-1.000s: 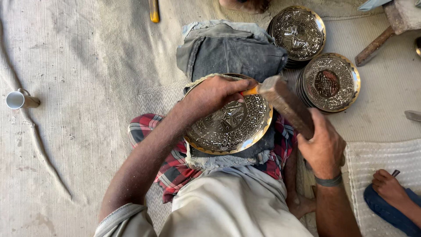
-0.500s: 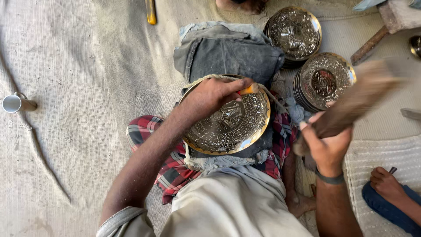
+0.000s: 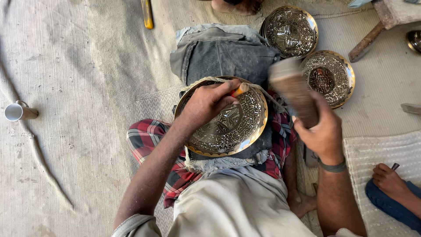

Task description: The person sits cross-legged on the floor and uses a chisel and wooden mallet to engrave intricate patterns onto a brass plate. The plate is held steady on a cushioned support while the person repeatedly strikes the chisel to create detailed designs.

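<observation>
A person sits on the cloth-covered floor (image 3: 79, 87) with a round engraved brass plate (image 3: 228, 127) resting on a folded pad of grey denim over the lap, a red checked cloth (image 3: 144, 138) spread beneath. The left hand (image 3: 206, 103) lies on the far left part of the plate, its fingers clenched round a small punch (image 3: 240, 90) with an orange end, the tip set against the plate's patterned face. The right hand (image 3: 324, 134), just right of the plate, grips the handle of a wooden mallet (image 3: 291, 87), whose head shows as a blur above the plate's right edge.

On the far side of the plate sits a bundle of grey denim (image 3: 223, 52). Beyond it to the right, two more engraved brass plates rest on the floor: one at the far edge (image 3: 290, 31), another nearer and further right (image 3: 330, 77), which looks to sit on a stack of like pieces. All the plates hold nothing but their own raised pattern.

At the far left a small white mug (image 3: 17, 112) lies tipped on its side, its mouth turned left; whether anything is inside cannot be told. A yellow-handled tool (image 3: 147, 13) lies at the far edge of the floor. At the near right, another person's bare foot (image 3: 390, 182) rests on a pale woven mat (image 3: 381, 151).
</observation>
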